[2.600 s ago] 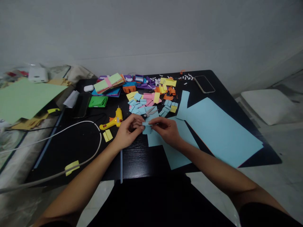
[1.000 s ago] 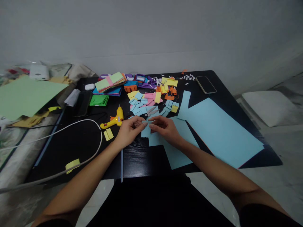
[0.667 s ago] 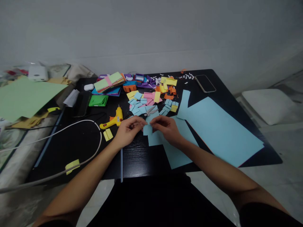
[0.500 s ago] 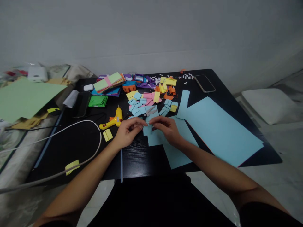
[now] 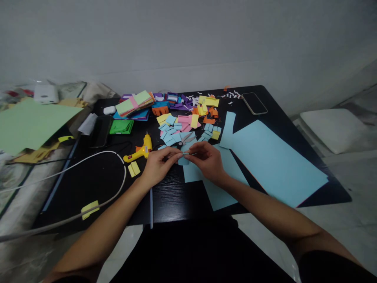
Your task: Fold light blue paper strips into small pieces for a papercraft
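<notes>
My left hand (image 5: 159, 165) and my right hand (image 5: 207, 161) meet over the middle of the black table (image 5: 97, 181). Both pinch a small light blue paper piece (image 5: 183, 157) between fingertips, folded so its edge faces me. Just beyond my fingers lie scissors (image 5: 186, 140) on a heap of small blue, pink and yellow paper pieces (image 5: 176, 129). A large light blue sheet (image 5: 273, 161) lies under and to the right of my right hand.
A yellow glue gun (image 5: 140, 150) lies left of my left hand, beside a white cable (image 5: 88, 157). Stacked coloured paper (image 5: 135, 103) and scraps fill the table's back. A phone (image 5: 254, 103) lies at the back right. A green sheet (image 5: 29, 122) lies far left.
The small blue piece was held flat and hanging between my fingertips; now it is folded up tighter and raised slightly. Both hands stay in nearly the same place.
</notes>
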Demonstrator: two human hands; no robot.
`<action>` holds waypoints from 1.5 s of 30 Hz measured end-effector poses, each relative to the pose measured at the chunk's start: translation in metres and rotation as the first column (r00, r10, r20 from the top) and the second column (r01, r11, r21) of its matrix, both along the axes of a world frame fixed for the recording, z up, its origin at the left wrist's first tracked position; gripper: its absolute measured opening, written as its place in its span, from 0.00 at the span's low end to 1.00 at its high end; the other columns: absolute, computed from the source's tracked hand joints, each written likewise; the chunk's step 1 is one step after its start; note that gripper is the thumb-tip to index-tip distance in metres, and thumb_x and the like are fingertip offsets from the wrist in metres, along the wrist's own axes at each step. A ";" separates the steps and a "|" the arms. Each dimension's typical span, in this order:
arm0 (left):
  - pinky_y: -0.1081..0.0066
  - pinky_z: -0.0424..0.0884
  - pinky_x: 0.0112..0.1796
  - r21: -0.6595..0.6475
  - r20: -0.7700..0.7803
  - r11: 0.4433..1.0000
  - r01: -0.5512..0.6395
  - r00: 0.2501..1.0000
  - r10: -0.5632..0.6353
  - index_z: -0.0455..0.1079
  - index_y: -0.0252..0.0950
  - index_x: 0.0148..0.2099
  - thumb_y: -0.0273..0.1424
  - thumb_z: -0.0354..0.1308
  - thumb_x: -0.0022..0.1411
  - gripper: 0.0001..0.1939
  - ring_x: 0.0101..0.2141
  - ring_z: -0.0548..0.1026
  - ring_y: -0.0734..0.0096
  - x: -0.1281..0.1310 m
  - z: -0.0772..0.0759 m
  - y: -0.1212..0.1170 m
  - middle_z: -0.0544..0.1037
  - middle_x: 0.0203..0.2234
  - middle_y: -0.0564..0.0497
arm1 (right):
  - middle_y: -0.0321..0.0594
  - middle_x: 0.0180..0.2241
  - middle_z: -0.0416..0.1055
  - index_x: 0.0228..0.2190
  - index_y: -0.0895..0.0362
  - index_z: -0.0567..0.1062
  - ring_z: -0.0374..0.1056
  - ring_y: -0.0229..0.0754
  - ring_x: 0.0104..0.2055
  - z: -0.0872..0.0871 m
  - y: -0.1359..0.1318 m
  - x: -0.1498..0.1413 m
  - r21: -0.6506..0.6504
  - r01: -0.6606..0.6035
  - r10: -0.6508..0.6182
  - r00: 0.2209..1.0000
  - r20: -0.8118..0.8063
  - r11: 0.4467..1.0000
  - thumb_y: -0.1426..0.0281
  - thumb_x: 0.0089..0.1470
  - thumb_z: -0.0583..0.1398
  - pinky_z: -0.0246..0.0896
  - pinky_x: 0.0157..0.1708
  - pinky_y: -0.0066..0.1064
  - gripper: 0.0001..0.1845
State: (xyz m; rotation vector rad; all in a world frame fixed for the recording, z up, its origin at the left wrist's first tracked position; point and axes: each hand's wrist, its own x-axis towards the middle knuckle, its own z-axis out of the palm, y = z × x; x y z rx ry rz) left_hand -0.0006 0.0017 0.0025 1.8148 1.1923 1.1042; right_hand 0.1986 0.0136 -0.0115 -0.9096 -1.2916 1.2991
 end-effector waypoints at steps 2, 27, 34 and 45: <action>0.73 0.71 0.31 0.060 -0.045 0.998 -0.013 0.999 0.016 0.80 0.37 0.43 0.37 0.64 0.69 0.09 0.27 0.77 0.73 -0.002 -0.001 0.000 0.81 0.28 0.52 | 0.38 0.36 0.81 0.37 0.53 0.79 0.78 0.42 0.40 0.001 0.001 0.000 -0.003 -0.020 0.020 1.000 0.012 1.000 0.63 0.48 0.75 0.76 0.42 0.35 0.16; 0.71 0.74 0.36 0.207 -0.139 0.978 -0.002 0.990 0.031 0.80 0.38 0.43 0.33 0.63 0.70 0.06 0.33 0.80 0.69 -0.002 0.001 0.001 0.83 0.33 0.50 | 0.39 0.33 0.80 0.34 0.53 0.83 0.75 0.42 0.36 -0.004 0.005 0.001 0.140 -0.038 0.005 0.972 0.234 0.989 0.56 0.58 0.69 0.71 0.40 0.36 0.13; 0.70 0.76 0.35 0.279 -0.144 0.960 -0.035 0.987 0.077 0.82 0.39 0.44 0.33 0.62 0.70 0.07 0.31 0.80 0.70 -0.004 -0.003 0.001 0.84 0.33 0.49 | 0.34 0.23 0.76 0.37 0.54 0.82 0.72 0.38 0.25 -0.004 0.005 0.000 -0.012 -0.088 0.089 0.984 0.153 0.996 0.53 0.57 0.69 0.71 0.30 0.31 0.17; 0.71 0.77 0.36 0.059 0.097 0.996 -0.063 0.994 0.057 0.76 0.38 0.46 0.31 0.65 0.65 0.07 0.34 0.79 0.71 0.006 0.001 0.000 0.81 0.35 0.50 | 0.36 0.31 0.80 0.39 0.53 0.75 0.79 0.40 0.33 -0.005 0.007 -0.001 -0.093 -0.110 0.105 0.992 -0.064 0.990 0.59 0.50 0.73 0.79 0.39 0.37 0.19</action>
